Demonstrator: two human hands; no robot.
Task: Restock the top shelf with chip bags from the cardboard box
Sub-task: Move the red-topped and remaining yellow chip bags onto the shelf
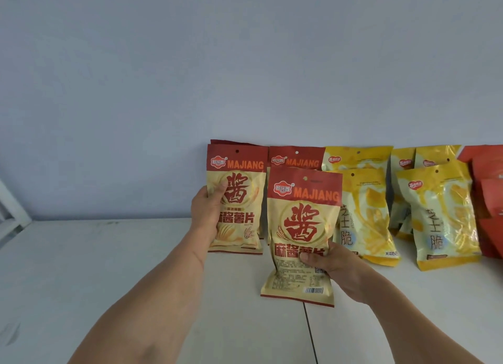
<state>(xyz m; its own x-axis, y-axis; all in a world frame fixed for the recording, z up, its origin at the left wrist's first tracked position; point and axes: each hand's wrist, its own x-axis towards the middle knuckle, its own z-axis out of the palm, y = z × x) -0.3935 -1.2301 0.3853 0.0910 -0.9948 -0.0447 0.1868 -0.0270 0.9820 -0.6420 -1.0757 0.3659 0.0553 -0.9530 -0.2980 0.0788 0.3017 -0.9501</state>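
Two red-and-cream MAJIANG chip bags are in my hands over the white top shelf (114, 268). My left hand (208, 214) grips the left edge of one upright chip bag (239, 200), which stands on the shelf in front of another of the same kind. My right hand (332, 268) holds a second chip bag (300, 235) by its lower right side, upright and nearer to me, its bottom just above the shelf. A further MAJIANG bag (296, 158) stands behind it against the wall. The cardboard box is not in view.
Yellow snack bags (364, 214) (438, 219) stand in rows to the right, with red packs (490, 200) at the far right. A pale wall backs the shelf. A dark seam (310, 333) runs through the shelf front. A white frame (11, 208) shows at the left edge.
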